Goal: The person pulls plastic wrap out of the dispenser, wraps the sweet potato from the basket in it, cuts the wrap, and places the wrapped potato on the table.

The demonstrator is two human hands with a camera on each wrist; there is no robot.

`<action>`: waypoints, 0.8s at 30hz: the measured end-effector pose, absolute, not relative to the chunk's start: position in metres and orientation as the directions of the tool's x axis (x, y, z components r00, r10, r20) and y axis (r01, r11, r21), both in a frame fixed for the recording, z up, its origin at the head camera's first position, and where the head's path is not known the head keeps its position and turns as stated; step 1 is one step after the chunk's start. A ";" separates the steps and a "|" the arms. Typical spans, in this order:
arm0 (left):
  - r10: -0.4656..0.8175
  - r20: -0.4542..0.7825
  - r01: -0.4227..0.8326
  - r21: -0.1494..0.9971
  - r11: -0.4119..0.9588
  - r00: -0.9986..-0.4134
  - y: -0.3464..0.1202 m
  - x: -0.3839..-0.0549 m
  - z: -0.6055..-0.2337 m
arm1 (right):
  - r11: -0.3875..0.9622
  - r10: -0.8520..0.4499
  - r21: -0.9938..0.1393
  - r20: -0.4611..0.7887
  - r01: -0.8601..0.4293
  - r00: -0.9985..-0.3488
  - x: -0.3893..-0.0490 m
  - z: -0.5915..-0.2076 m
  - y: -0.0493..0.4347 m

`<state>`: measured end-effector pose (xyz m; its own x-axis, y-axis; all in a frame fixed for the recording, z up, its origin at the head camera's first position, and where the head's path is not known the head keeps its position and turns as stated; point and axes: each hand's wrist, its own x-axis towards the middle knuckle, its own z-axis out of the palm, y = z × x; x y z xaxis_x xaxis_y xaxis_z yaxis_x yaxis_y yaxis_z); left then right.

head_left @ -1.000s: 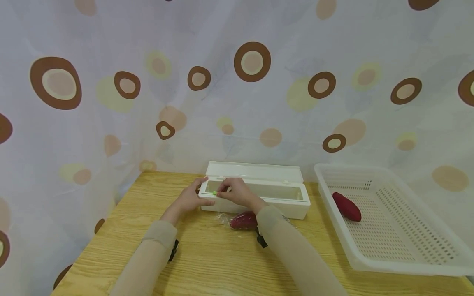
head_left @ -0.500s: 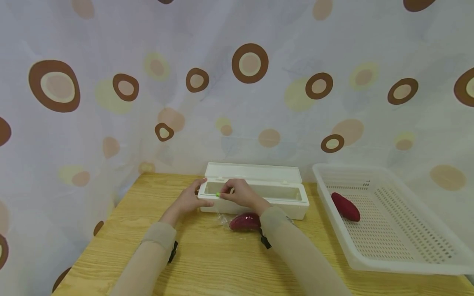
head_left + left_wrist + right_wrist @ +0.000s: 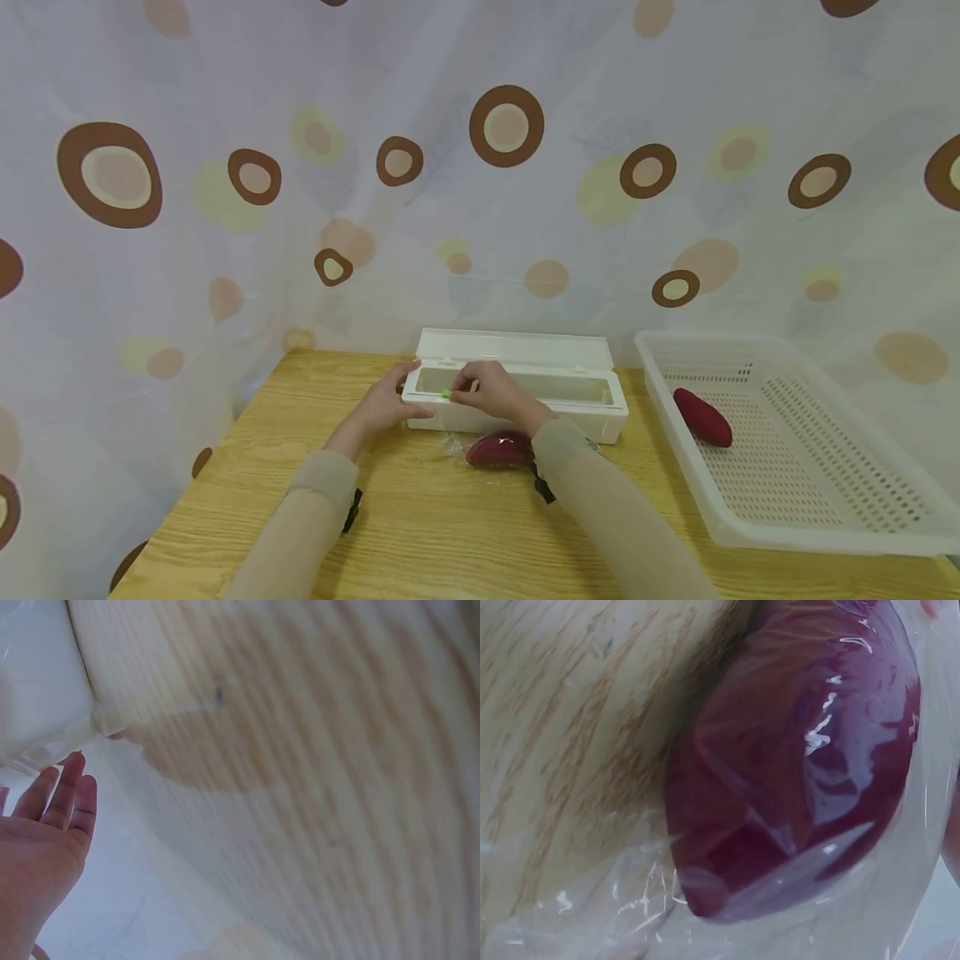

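A long white cling film dispenser [image 3: 525,421] stands at the back of the table with its lid raised. My left hand [image 3: 381,407] grips its left end, thumb on the front wall and fingers behind. At the front rim, my right hand [image 3: 491,393] pinches a small green slide cutter [image 3: 446,393] between thumb and fingertips. Clear film [image 3: 452,443] hangs down the front and covers a dark red sweet potato [image 3: 495,450], partly hidden by the right wrist. Up close in the right wrist view, the film [image 3: 652,892] lies wrinkled and shiny over the sweet potato [image 3: 787,772].
To the right stands a white plastic basket [image 3: 832,542] with slotted sides. A second sweet potato [image 3: 702,418], without film, lies in it along the left wall. Behind the wooden table [image 3: 442,533] hangs a spotted curtain [image 3: 585,275].
My right hand has moved slightly right along the dispenser's front rim with the green slide cutter. The left hand keeps its grip on the left end.
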<state>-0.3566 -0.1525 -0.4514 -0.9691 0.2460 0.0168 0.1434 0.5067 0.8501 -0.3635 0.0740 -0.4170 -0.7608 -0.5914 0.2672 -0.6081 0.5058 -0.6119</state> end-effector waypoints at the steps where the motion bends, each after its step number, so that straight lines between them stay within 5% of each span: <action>1: 0.248 0.020 0.147 0.849 0.508 -0.969 -0.152 -0.356 -0.452 | 0.504 -0.592 -0.609 0.272 -0.612 -0.759 -0.363 -0.417 0.075; 24: 0.260 0.017 0.158 0.831 0.534 -0.965 -0.152 -0.352 -0.449 | 0.573 -0.565 -0.581 0.230 -0.577 -0.792 -0.352 -0.414 0.119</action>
